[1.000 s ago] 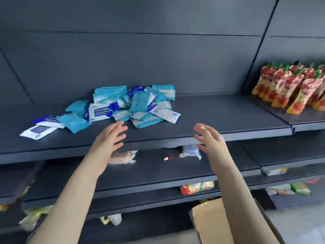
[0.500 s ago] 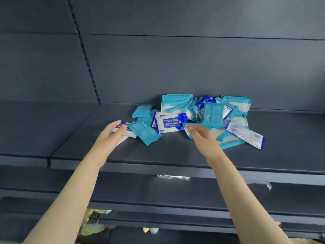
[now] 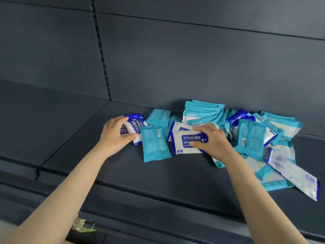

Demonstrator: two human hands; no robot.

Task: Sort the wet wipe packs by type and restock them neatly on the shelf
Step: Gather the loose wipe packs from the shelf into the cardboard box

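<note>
Blue-and-white alcohol packs go first, it seems. Change from half a second ago: the hands no longer reach open, each now has a pack. Left hand (image 3: pixel 114 136) curls fingers and thumb round the left pack (image 3: pixel 135 126) at the heap's edge. Right hand (image 3: pixel 212 140) pinches the right end of the face-up pack (image 3: pixel 184 144), which is flat on the shelf (image 3: pixel 158 182). Sorting is only just starting. A teal pack (image 3: pixel 154 145) lies between the hands, and the mixed heap (image 3: pixel 255 138) is just right of the right hand.

Dark grey back panels (image 3: pixel 193 59) with slotted upright (image 3: pixel 101 50) behind matte shelf (image 3: pixel 158 182)
</note>
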